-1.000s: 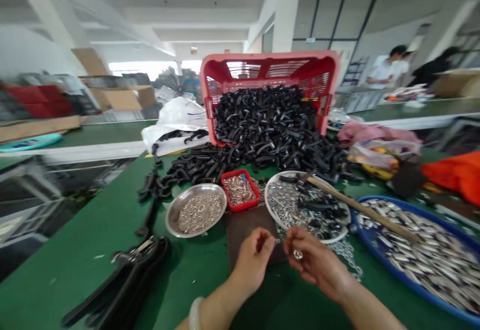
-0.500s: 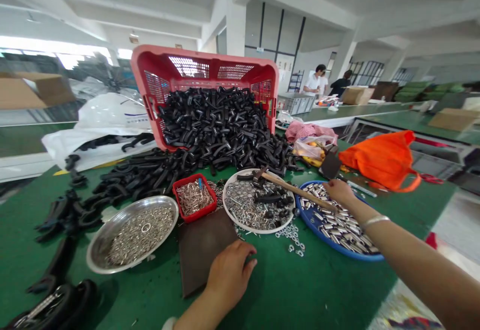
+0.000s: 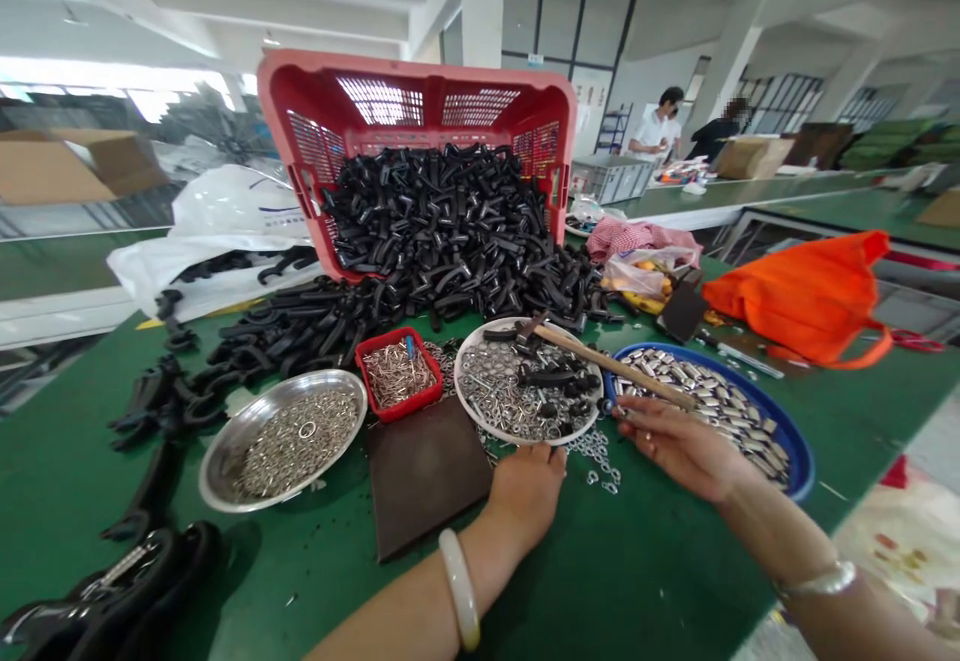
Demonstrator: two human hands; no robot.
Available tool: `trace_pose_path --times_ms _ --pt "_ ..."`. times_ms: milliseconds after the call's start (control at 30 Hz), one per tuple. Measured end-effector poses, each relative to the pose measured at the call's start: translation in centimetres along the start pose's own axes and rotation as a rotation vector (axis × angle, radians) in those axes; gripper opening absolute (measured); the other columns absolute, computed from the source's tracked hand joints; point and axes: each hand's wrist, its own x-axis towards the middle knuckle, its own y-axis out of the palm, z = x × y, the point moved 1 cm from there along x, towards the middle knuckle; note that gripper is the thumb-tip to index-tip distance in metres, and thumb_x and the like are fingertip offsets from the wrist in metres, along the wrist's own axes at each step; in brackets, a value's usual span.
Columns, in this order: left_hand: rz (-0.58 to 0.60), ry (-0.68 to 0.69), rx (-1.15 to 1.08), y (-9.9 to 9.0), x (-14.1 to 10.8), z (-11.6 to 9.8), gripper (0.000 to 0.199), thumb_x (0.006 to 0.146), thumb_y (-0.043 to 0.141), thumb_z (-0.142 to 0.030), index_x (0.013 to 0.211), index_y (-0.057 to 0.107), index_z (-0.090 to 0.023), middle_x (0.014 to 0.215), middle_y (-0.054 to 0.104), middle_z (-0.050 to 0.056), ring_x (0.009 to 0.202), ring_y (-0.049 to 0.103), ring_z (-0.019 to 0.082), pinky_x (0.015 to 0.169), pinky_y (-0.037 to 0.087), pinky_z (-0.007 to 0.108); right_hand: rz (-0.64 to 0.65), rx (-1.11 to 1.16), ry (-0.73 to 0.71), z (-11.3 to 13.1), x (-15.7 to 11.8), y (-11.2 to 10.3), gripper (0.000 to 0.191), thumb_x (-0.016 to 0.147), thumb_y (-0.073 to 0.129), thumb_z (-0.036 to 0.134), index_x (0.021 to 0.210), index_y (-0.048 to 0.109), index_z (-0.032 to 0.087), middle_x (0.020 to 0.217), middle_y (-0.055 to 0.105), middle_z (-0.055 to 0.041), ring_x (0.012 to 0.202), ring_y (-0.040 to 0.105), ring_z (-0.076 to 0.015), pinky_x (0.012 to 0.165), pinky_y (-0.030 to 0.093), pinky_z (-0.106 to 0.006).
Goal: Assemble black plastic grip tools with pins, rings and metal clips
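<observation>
My left hand (image 3: 527, 489) has its fingers curled together at the near rim of a white plate (image 3: 471, 419). Its fingertips are partly hidden, and what they grip cannot be made out. The plate holds nuts, bolts and black parts. A hammer (image 3: 607, 366) lies across it, its wooden handle reaching over a blue tray (image 3: 804, 476) of metal cylinders (image 3: 739, 406). By this tray's near left edge, my right hand (image 3: 679, 446) is turned partly palm up. Its fingers are pinched on a small shiny metal piece (image 3: 619, 413), too small to see clearly.
A brown flat block (image 3: 427, 476) lies left of my left hand. Beyond it are a red box (image 3: 397, 376) of pins and a steel bowl (image 3: 217, 489). A tipped red crate (image 3: 559, 141) spills black parts. Loose nuts (image 3: 604, 471) and an orange bag (image 3: 802, 301) lie rightward.
My left hand has moved forward and right, from beside the brown block to the white plate's rim. My right hand has drawn back left from over the metal cylinders and turned.
</observation>
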Motion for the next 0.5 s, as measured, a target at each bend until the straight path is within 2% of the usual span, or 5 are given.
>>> trace_pose_path --times_ms 67,133,300,400,500 --pt "-0.039 -0.011 -0.008 1.1 0.6 -0.2 0.012 0.077 0.051 -0.019 0.082 0.062 -0.019 0.078 0.054 0.009 0.079 0.053 0.024 0.078 0.038 0.037 0.054 0.052 0.055 -1.6 -1.5 0.7 0.026 0.061 0.072 0.018 0.085 0.065 0.019 0.085 0.061 -0.0034 0.075 0.057 -0.0132 0.061 0.047 -0.020" --pt "-0.055 -0.011 -0.036 1.8 1.1 -0.3 0.011 0.077 0.050 -0.018 0.077 0.061 -0.018 0.075 0.053 0.008 0.076 0.054 0.024 0.078 0.037 0.039 0.044 0.059 0.054 -2.7 -2.3 1.0 0.023 0.063 0.071 0.020 0.085 0.064 0.019 0.080 0.061 -0.0014 0.074 0.057 -0.0117 0.063 0.047 -0.020" --pt "0.004 0.036 -0.036 1.4 1.2 -0.3 0.012 0.073 0.056 -0.018 0.061 0.056 -0.019 0.066 0.050 0.004 0.073 0.054 0.023 0.079 0.037 0.039 0.009 -0.115 -0.042 -3.9 -2.2 1.9 0.024 0.064 0.071 0.027 0.084 0.061 0.018 0.075 0.060 -0.0002 0.067 0.056 -0.0120 0.058 0.045 -0.023" --pt "0.028 0.009 0.074 1.0 0.7 -0.4 0.008 0.076 0.052 -0.020 0.070 0.056 -0.019 0.074 0.054 0.006 0.075 0.055 0.023 0.076 0.040 0.038 0.033 -0.241 -0.127 -4.5 -1.8 3.0 0.025 0.064 0.070 0.031 0.083 0.060 0.017 0.070 0.060 0.0001 0.062 0.054 -0.0114 0.050 0.041 -0.022" --pt "0.105 -0.087 0.254 0.5 -0.2 -0.3 0.016 0.082 0.041 -0.021 0.084 0.056 -0.016 0.087 0.058 0.010 0.079 0.056 0.023 0.073 0.042 0.036 0.037 -0.285 -0.176 -4.9 -1.5 4.2 0.029 0.064 0.069 0.036 0.084 0.061 0.017 0.070 0.060 -0.0001 0.060 0.053 -0.0111 0.049 0.040 -0.022"
